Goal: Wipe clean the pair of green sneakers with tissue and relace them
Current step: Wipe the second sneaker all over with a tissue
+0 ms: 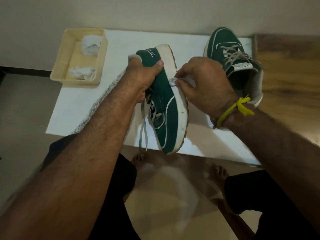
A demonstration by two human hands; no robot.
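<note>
Honestly there's nothing you can read here. The green sneaker (pixel 162 94) you're holding has small white print near its heel, above a white underline, but it's way too tiny and blurry to make out any letters.

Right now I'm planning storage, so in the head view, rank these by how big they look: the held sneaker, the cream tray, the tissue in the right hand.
1. held sneaker, though it sits nearer the camera than the tray
2. cream tray
3. tissue, mostly hidden in the right hand
</note>
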